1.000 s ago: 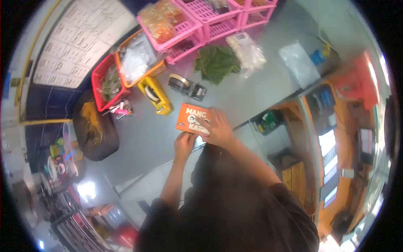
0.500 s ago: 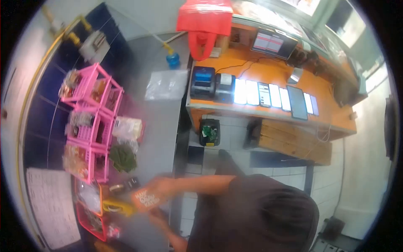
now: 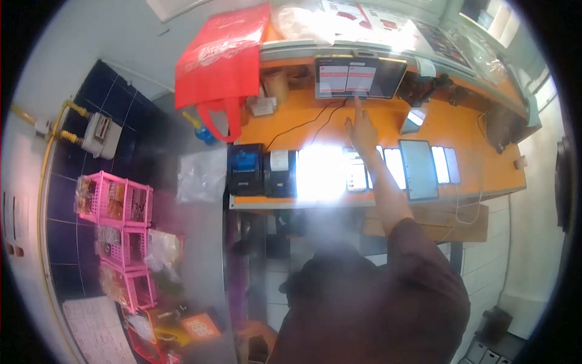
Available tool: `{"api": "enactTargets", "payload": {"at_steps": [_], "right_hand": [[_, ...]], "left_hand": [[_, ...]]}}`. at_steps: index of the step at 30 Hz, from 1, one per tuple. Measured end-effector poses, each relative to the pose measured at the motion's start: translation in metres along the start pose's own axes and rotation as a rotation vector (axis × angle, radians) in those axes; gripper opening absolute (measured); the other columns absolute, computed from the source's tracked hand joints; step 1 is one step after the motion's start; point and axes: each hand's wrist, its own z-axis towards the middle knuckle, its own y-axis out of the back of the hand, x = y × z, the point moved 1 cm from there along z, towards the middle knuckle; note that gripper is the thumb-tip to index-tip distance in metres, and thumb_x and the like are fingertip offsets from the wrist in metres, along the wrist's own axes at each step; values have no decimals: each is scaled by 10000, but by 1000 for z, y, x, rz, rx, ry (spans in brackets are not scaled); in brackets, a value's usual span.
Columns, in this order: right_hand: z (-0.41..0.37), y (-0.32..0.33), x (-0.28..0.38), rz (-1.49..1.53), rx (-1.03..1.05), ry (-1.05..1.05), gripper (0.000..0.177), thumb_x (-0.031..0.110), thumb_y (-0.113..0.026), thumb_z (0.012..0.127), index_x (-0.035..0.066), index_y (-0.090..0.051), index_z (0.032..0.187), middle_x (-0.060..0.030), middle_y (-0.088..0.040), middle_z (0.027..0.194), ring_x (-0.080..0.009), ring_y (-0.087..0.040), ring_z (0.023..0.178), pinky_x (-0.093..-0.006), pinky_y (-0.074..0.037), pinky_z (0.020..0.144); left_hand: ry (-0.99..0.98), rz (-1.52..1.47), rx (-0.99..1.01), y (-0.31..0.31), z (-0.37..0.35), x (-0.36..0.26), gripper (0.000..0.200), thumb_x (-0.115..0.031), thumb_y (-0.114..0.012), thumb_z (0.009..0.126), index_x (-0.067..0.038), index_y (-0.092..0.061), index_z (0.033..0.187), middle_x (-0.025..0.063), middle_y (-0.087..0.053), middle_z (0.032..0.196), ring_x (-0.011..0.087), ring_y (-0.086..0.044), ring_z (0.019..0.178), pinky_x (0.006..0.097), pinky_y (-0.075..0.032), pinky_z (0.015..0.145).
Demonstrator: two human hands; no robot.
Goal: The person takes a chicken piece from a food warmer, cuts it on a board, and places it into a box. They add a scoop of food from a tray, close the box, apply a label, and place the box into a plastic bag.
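My right hand (image 3: 362, 130) is stretched over the orange desk with nothing in it. Its index finger points up at the lower edge of a lit tablet screen (image 3: 347, 79), touching or nearly touching it; the thumb stands apart. Below that arm lies a row of devices, among them a lit phone (image 3: 356, 173) and a large tablet (image 3: 418, 170). My left hand (image 3: 257, 332) is low beside the grey counter's edge, blurred, its fingers hard to make out. Left of it an orange printed box or card (image 3: 202, 326) lies on the counter.
Two black printers (image 3: 245, 170) stand on the desk's left end. A red bag (image 3: 218, 67) hangs above it. Pink baskets (image 3: 124, 249) holding packets line the counter's left side. A clear plastic bag (image 3: 201, 176) lies on the grey counter. Cables cross the desk (image 3: 291, 118).
My right hand has let go of the orange printed box or card, left on the counter, and swung up and right to the tablet screen. The view has turned toward the desk.
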Motion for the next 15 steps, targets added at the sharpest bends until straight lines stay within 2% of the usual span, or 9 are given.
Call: {"api": "enactTargets", "payload": {"at_steps": [1,2,3,4,6,7,10,13,15], "right_hand": [[11,3,-3,-155,130,-50,795,259,-634,887,167,-220,1559,-178,-610,1100,-344,-647,877,-452,-539,720],[17,0,-8,-112,103,-18,813,254,-627,887,198,-183,1565,-188,-603,1136,-375,-650,881,-485,-536,711],[20,0,-8,-108,111,-14,813,254,-627,887,198,-183,1565,-188,-603,1136,-375,-650,881,-485,-536,711],[21,4,-4,-99,106,-19,811,260,-629,884,194,-190,1563,-187,-602,1144,-375,-651,881,-489,-536,709],[25,0,-7,-84,106,-14,809,266,-631,881,190,-198,1561,-186,-600,1153,-375,-653,880,-492,-537,708],[24,-6,-10,-88,76,-15,810,268,-632,878,191,-203,1560,-185,-602,1150,-372,-654,877,-491,-538,707],[21,-11,-18,-56,35,-3,799,272,-640,876,196,-222,1553,-179,-604,1150,-370,-655,862,-473,-541,693],[24,-4,-13,-15,43,-6,751,271,-641,883,193,-275,1534,-167,-615,1123,-357,-655,851,-449,-542,683],[18,-8,-11,-3,75,-16,715,267,-635,889,186,-312,1522,-159,-627,1094,-345,-656,852,-442,-542,685]], "left_hand": [[141,-134,93,-4,-11,-18,341,-267,-577,933,7,-609,1133,243,-622,1084,377,-624,963,488,-504,832],[284,-263,187,-4,-21,-30,353,-255,-597,910,27,-600,1122,255,-617,1113,382,-629,982,504,-505,851],[420,-547,351,1,-28,-42,367,-234,-594,913,41,-584,1157,267,-602,1144,384,-618,1009,498,-496,880],[426,-536,351,18,-33,-53,367,-234,-594,913,41,-584,1157,267,-602,1144,384,-618,1009,498,-496,880],[225,-838,245,74,-28,-94,345,-165,-580,925,76,-565,1173,261,-606,1139,380,-613,1032,472,-489,898],[233,-831,243,84,-26,-107,345,-165,-580,925,76,-565,1173,261,-606,1139,380,-613,1032,472,-489,898],[218,-861,313,105,-20,-130,298,-110,-568,934,87,-561,1158,249,-608,1119,382,-607,1031,454,-482,898],[195,-1089,427,127,-6,-149,293,-173,-579,967,67,-576,1137,237,-606,1116,359,-602,1053,424,-474,913],[168,-990,444,141,4,-166,295,-173,-559,974,72,-585,1137,236,-626,1095,366,-613,1029,427,-475,917]]}}
